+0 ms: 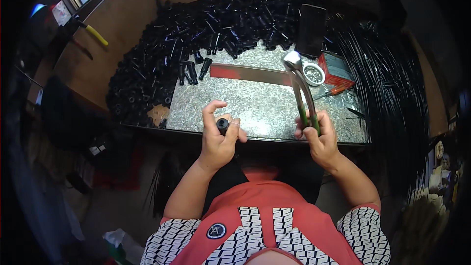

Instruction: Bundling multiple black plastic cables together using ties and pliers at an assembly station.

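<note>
My left hand (pixel 215 146) is closed around a short black tubular part (pixel 222 124), its round end with a hole facing up. The index finger curls above it. Near the thumb a thin shiny strand shows, too fine to make out. My right hand (pixel 324 142) grips long-handled pincers (pixel 309 93) by their green-covered handle ends, with the bright metal head pointing away over the tabletop. Both hands are above the near edge of a speckled stone-look board (pixel 235 100). A few black tubular parts (pixel 191 71) lie apart from the heap, beyond my left hand.
A large heap of black parts (pixel 221 19) fills the back and left. A flat metal bar (pixel 250 73) crosses the board. Farther right are a white bowl of small bits (pixel 322 79), a red box (pixel 338 81), an orange-handled screwdriver (pixel 337 90) and thin black rods (pixel 382 73).
</note>
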The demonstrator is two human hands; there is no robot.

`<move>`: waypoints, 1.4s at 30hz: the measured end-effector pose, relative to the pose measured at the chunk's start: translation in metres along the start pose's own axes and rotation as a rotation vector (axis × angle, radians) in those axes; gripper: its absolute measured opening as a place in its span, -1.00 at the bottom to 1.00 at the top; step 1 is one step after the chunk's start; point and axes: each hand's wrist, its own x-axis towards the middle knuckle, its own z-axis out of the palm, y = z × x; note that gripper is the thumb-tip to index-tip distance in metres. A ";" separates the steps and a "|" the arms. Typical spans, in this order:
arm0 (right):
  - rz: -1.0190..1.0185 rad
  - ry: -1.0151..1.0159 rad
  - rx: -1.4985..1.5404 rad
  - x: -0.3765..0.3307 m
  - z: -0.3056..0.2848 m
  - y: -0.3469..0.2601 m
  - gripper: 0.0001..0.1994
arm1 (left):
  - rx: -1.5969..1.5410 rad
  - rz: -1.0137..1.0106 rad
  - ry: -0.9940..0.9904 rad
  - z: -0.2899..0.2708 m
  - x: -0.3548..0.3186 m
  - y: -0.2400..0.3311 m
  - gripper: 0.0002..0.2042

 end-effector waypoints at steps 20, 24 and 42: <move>-0.869 -0.012 -1.366 0.039 -0.007 -0.034 -0.78 | -0.033 0.020 -0.058 -0.001 -0.017 -0.015 -0.17; -0.772 -0.091 -1.295 0.033 -0.008 -0.037 -0.80 | -0.006 -0.020 0.018 0.007 -0.018 -0.009 -0.24; 0.152 -0.767 -0.411 -0.011 -0.015 -0.047 -0.72 | 0.162 0.165 -0.043 -0.006 -0.026 -0.017 -0.34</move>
